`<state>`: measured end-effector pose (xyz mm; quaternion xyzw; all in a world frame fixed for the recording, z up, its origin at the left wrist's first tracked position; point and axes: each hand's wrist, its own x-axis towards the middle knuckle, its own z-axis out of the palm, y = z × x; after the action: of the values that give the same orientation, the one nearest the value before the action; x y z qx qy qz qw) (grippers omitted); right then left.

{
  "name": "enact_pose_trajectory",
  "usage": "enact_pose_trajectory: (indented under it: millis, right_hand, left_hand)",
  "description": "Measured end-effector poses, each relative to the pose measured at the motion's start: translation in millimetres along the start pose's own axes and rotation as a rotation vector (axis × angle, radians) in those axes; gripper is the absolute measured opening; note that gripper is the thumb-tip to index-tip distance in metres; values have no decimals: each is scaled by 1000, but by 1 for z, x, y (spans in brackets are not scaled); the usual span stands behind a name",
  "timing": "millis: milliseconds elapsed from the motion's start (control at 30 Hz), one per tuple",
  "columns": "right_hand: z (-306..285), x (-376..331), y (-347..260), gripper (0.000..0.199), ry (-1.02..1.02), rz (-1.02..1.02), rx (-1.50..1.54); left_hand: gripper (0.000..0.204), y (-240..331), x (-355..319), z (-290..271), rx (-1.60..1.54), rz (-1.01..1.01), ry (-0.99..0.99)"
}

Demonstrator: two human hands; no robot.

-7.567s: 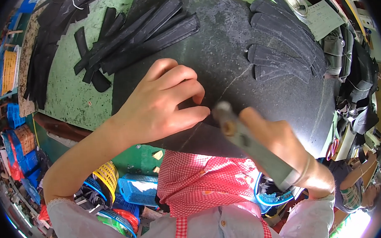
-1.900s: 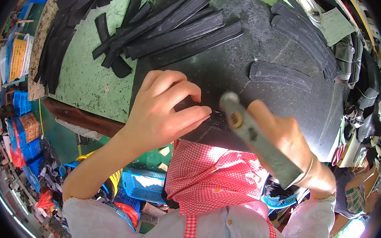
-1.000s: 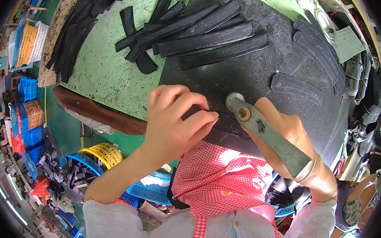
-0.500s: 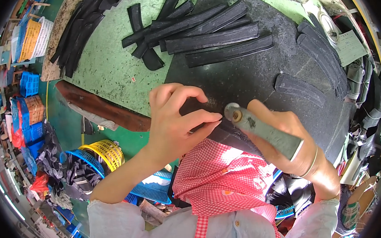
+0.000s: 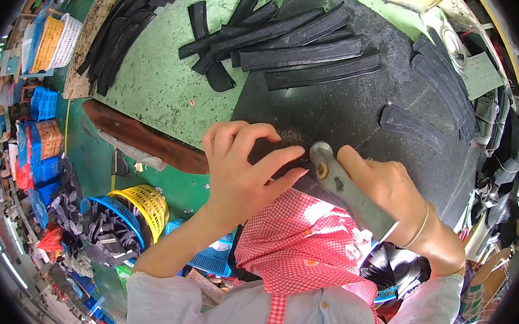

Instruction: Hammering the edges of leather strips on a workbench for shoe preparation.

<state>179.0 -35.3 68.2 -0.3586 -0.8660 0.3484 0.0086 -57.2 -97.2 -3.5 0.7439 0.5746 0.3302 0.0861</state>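
Note:
My right hand (image 5: 388, 192) is closed round a hammer (image 5: 348, 186) with a grey metal head. The head's rounded end lies low over the near edge of the dark slab (image 5: 340, 111), and the handle is hidden beneath. Just left of it, my left hand (image 5: 241, 163) bends its fingers over a black strip (image 5: 317, 188) at that edge. Thumb and forefinger tips are a little apart and seem to hold the strip down; the palm hides part of it. Beyond the hands lies a pile of folded black strips (image 5: 300, 54).
A single black strip (image 5: 412, 127) and a stack of strips (image 5: 443, 83) lie on the right. More dark strips (image 5: 122, 42) fill the far left of the green tabletop (image 5: 166, 72). A brown curved piece (image 5: 143, 134) borders its left edge; yellow (image 5: 145, 206) and blue baskets stand below.
The thumb and forefinger of my left hand have spread slightly apart. The hammer and right hand have shifted a little, and the whole view has moved slightly.

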Motion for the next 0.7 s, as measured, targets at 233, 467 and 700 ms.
enact_pose_trajectory:
  millis: [233, 467, 700]
  right_hand:
    - [-13, 3, -2, 24, 47, -23, 76]
    - [-10, 7, -4, 29, -116, -29, 40]
    - [-14, 7, -16, 25, 70, -66, 84]
  left_hand:
    - [28, 7, -14, 5, 41, 46, 42]
    - [36, 16, -34, 5, -40, 110, -41]
    - [66, 58, -70, 18, -98, 164, -342]
